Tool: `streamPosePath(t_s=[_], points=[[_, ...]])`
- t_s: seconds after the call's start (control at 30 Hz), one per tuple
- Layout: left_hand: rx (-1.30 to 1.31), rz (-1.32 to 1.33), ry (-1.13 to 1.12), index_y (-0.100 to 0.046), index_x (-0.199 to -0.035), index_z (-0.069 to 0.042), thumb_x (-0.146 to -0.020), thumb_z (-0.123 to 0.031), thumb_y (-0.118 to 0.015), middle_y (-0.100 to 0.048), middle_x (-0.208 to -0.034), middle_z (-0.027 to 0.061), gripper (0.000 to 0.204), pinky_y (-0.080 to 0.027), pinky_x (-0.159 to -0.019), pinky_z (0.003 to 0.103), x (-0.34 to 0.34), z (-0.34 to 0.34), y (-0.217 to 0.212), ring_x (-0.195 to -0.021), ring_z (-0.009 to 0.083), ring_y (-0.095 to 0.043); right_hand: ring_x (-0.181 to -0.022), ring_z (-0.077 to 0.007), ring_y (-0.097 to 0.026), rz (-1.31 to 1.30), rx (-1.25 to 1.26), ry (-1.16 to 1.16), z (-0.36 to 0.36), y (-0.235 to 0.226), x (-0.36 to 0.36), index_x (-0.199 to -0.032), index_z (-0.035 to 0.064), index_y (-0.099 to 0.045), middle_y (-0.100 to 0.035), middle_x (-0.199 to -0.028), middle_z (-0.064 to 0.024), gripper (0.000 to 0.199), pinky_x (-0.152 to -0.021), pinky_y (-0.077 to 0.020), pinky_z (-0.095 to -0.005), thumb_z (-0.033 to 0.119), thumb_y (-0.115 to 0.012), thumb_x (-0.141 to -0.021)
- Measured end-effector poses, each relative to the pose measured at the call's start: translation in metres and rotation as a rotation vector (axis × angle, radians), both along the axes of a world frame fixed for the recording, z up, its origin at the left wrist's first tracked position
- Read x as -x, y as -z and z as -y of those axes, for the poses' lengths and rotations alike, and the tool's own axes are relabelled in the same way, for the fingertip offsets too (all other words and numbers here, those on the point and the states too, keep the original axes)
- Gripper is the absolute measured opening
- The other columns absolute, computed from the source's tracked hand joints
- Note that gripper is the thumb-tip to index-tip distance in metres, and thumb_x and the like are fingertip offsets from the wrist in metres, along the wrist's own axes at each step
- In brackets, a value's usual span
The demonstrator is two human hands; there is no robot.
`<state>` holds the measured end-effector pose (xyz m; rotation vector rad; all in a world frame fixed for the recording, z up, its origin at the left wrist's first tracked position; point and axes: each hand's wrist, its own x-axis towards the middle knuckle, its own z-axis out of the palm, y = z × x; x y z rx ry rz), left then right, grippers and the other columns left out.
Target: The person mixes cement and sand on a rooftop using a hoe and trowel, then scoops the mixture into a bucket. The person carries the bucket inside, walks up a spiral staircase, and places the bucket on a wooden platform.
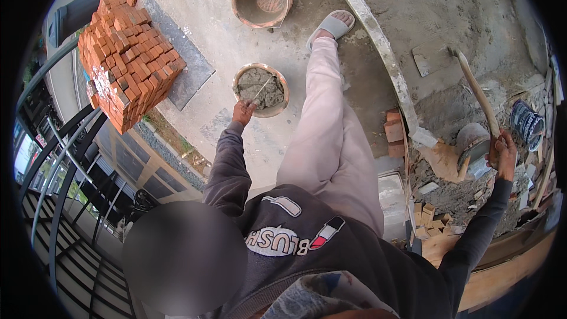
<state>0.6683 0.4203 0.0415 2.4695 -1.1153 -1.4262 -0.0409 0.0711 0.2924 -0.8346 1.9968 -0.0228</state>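
My left hand is closed round the thin wire handle of a bucket at its near-left rim. Grey wet mortar fills that bucket, which stands on the concrete. Out to the right, my right hand grips the wooden shaft of a hoe. Its flat, mortar-coated blade lies on the grey mortar surface beyond the low concrete kerb. My foot in a light grey slipper rests on the concrete beside the kerb.
A second bucket without mortar stands farther ahead. On the left rises a stack of red bricks beside black metal railings. A few bricks lie by the kerb. Rubble, a dark printed pail and a wooden board are at right.
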Motion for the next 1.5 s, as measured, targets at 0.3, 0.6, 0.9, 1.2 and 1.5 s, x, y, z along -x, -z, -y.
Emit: streamPosePath(t_s=[0.3,0.6,0.9,1.2,1.5], points=[[-0.202,-0.022,0.081,-0.058,-0.086,0.001,-0.08,-0.028,-0.062,-0.06,-0.069,0.0131,0.03,-0.046,-0.064,0.036,0.016,-0.01,0.096,-0.067,0.0242,-0.06,-0.051,-0.0152,-0.054,-0.049,0.034,0.072,-0.022,0.022,-0.011,-0.129,0.0056,-0.046,-0.058,-0.079,-0.0064,0.052,-0.043,-0.0452,-0.0256,0.011,-0.048,-0.077],[-0.033,0.046,0.049,-0.06,-0.102,-0.001,-0.078,-0.021,-0.065,-0.064,-0.092,0.0206,0.032,-0.048,-0.08,0.041,0.031,0.085,0.094,-0.092,0.033,-0.062,-0.061,-0.0114,-0.051,0.05,0.052,0.117,-0.012,0.02,0.017,-0.129,0.0033,-0.045,-0.056,-0.085,-0.004,0.051,-0.05,-0.0458,-0.0237,0.012,-0.05,-0.078],[0.3,0.36,0.171,-0.055,-0.108,0.003,-0.076,-0.025,-0.067,-0.057,-0.107,0.0241,0.045,-0.043,-0.089,0.042,0.064,0.304,0.151,-0.104,0.0375,-0.053,-0.058,-0.0081,-0.048,0.031,0.062,0.055,-0.002,0.018,0.016,-0.131,0.0058,-0.044,-0.055,-0.082,0.0,0.05,-0.049,-0.0426,-0.0217,0.017,-0.053,-0.083],[-0.166,-0.556,-1.374,-0.026,-0.134,0.002,-0.09,-0.033,-0.052,-0.036,-0.133,0.0293,0.063,-0.037,-0.097,0.056,0.074,0.351,0.182,-0.12,0.0441,-0.04,-0.069,-0.0081,-0.05,0.017,0.115,0.049,-0.002,0.02,0.028,-0.134,0.0035,-0.04,-0.057,-0.103,-0.0041,0.057,-0.051,-0.0416,-0.0216,0.023,-0.055,-0.083],[0.19,-1.048,-1.97,-0.023,-0.138,0.0,-0.092,-0.038,-0.046,-0.03,-0.139,0.0247,0.064,-0.033,-0.104,0.05,0.071,0.354,0.271,-0.127,0.0387,-0.034,-0.064,-0.0086,-0.05,-0.054,0.034,0.081,-0.006,0.011,0.037,-0.135,0.0036,-0.04,-0.057,-0.113,-0.0094,0.063,-0.051,-0.0426,-0.0219,0.032,-0.058,-0.081]])
